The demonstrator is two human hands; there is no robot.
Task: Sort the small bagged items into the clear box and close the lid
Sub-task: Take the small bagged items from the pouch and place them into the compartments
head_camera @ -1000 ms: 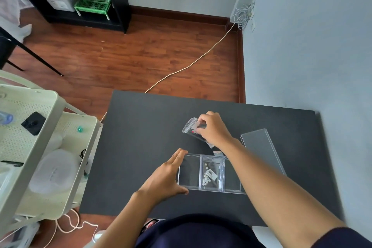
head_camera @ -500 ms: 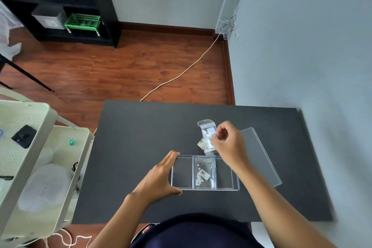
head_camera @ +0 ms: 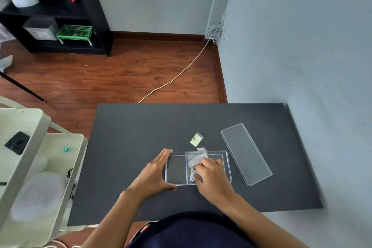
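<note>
From my head camera: my left hand is cupping the left end of the box, thumb along its near edge and fingers spread open against the far corner, bracing rather than clasping. The box is sitting on the dark table, open, split into three compartments. My right hand is over the middle and right compartments, fingertips pinching a clear bag and pressing it down into the middle one. Part of the bag is poking up over the box's far wall. Small white pieces are showing in the middle compartment near my fingers; whether they belong to this bag or another beneath it, I cannot tell.

Beyond the box, a small yellowish bag is lying on the table, near the box but not touching it, waiting its turn. Right of the box, the lid is lying flat at an angle, close beside it.

To do this well, I judge I should be flattening the bag so nothing is sticking above the rim, or the lid will not seat. The plastic is probably slippery and springy, so I am keeping my left hand steady against the box while pushing.

Writing: nothing legible on the bags, box or lid at this size.
</note>
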